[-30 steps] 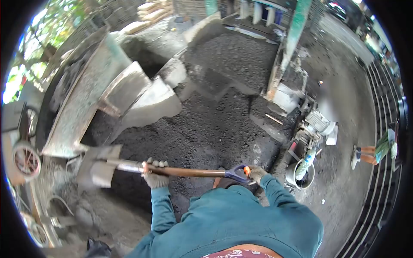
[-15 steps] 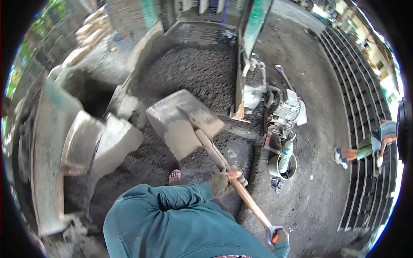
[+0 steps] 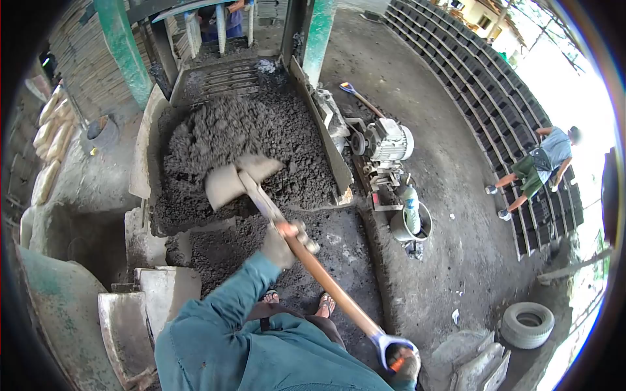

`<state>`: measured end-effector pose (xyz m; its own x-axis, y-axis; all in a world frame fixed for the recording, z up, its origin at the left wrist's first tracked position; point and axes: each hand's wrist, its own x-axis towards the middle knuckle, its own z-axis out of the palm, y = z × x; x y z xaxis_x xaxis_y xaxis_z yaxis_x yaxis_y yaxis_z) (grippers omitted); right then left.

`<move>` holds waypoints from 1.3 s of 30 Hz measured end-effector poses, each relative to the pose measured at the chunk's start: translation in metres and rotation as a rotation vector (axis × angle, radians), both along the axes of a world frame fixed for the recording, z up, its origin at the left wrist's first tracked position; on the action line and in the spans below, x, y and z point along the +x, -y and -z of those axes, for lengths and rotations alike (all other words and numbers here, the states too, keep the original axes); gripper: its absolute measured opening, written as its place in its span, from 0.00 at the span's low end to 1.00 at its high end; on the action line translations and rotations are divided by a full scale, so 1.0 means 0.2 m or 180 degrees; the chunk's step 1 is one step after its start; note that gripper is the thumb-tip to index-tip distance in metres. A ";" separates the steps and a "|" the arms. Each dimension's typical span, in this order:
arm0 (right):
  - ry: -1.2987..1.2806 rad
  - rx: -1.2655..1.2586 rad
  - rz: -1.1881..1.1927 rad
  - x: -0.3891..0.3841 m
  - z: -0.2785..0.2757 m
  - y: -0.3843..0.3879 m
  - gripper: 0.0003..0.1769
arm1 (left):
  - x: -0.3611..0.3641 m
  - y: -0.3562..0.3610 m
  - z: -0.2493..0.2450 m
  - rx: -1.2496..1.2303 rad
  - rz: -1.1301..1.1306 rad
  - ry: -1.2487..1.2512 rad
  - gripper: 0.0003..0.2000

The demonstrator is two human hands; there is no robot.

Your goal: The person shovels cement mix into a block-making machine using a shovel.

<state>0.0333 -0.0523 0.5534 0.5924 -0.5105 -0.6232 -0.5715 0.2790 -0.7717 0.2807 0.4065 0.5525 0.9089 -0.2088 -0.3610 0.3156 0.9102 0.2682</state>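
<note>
- Far L, sacks (image 3: 55,133) were stacked by the wall, prob. to be out of the walkway; a bucket (image 3: 103,132) was set nearby.
- Dark mix (image 3: 218,124) was contained by the raised sides of a trough (image 3: 142,146), presumably so spillage was limited.
- The shovel (image 3: 329,283) was angled fwd, its blade over the mix, its handle slanted back to lower R; blade blurred, so contact can't be confirmed.
- L hand (image 3: 279,247), gloved, was closed round the lower shaft near the blade, prob. for lift & aim.
- A 2nd shovel (image 3: 365,101) was laid on the ground beyond the motor (image 3: 390,140), apparently unused.
- R hand (image 3: 407,366), also gloved, was wrapped on the D-grip, prob. for push & twist control.
- A bottle (image 3: 411,210) was stood in a pail (image 3: 425,228), maybe to be held upright.
- Far R, a person (image 3: 554,146) was seen bent beside the racks (image 3: 482,98).
</note>
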 end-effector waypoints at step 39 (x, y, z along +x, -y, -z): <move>0.1225 -0.0028 -0.0148 0.07 -0.15 -0.50 0.09 | 0.51 0.04 -0.10 0.0727 0.0248 -0.0284 0.11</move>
